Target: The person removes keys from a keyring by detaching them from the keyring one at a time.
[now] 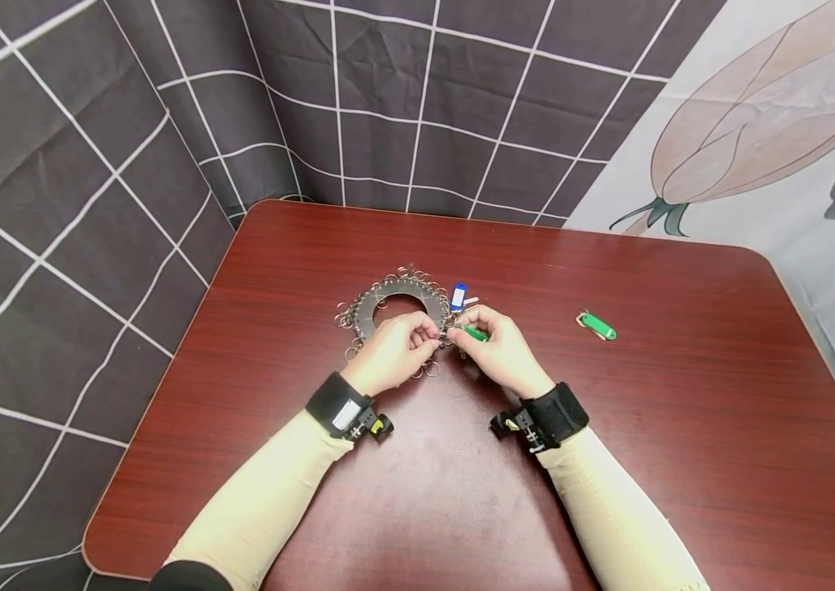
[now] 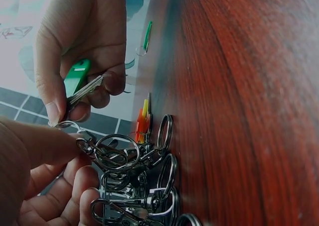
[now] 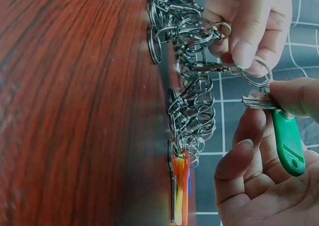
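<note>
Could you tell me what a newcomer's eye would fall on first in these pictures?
Probably the two hands meeting at the middle of the red-brown table: the right hand grips a green-tagged key, while the left hand pinches a clasp on the dark ring plate hung with metal key rings. Another green tag lies alone to the right.

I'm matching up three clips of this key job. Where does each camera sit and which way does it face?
Head: above, looking forward and down at the table; both hands and sleeves show.
Left wrist: low at the table surface, facing the right hand; left hand fingers in front.
Right wrist: low, facing the left hand; right-hand fingers near.
All share the green-tagged key and ring plate.
</note>
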Available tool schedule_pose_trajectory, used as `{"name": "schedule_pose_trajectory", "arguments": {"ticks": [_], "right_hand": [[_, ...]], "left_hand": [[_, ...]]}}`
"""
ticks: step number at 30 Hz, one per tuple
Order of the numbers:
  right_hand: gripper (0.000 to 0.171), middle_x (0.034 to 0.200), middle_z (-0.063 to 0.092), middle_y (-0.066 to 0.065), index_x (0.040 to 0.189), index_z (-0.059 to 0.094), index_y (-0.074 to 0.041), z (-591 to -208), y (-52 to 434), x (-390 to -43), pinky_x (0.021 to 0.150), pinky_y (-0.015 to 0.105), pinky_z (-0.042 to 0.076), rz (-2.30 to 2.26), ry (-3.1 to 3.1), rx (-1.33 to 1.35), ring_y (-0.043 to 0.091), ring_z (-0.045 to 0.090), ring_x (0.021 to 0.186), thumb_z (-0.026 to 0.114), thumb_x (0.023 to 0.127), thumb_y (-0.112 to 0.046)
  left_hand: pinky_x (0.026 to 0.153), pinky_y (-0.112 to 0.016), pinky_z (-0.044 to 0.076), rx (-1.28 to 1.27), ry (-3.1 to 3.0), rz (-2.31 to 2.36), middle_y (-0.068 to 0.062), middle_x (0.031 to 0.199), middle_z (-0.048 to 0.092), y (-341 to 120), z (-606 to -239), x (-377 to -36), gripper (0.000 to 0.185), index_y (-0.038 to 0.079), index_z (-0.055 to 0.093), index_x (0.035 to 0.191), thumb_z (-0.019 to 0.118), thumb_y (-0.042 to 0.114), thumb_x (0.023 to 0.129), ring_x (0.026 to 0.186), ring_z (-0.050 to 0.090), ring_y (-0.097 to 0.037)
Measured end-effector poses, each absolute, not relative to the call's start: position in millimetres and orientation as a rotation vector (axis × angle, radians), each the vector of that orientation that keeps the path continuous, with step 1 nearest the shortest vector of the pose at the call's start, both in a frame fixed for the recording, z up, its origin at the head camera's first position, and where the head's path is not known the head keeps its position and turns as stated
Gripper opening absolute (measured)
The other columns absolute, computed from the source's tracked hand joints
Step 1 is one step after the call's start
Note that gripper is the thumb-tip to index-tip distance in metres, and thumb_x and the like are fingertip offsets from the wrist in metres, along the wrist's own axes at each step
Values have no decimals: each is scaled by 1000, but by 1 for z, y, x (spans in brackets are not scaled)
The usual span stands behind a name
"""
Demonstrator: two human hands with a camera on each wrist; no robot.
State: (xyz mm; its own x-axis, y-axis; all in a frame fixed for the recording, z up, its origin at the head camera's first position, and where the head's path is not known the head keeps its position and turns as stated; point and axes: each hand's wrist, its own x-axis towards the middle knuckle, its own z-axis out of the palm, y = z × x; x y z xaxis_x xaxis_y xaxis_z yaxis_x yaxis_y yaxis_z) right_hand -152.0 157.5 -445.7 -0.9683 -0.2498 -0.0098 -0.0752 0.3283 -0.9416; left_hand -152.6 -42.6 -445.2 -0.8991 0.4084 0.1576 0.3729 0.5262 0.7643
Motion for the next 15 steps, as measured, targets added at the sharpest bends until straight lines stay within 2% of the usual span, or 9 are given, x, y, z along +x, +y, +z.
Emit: {"name": "schedule_pose_trajectory", "arguments": {"ticks": [6,15], "right_hand": [[15,84,66,16,95,63,-8,-446,158,-152,47,33,49,-1717,2453,-321,40,58,56,69,89,-19],[13,84,66,20,96,62,-8,-446,157,-152,47,37,50,-1726,2426,-312,37,58,54,68,90,-18]], "left_hand": [[63,-23,49,718,2674,1366,6,77,59,-43,-447,-152,9,14,61,91,68,11,85,70,57,-7],[65,-23,50,665,2694,1521,4,78,60,-43,-449,-154,8,13,60,92,65,8,87,71,58,-9]]}}
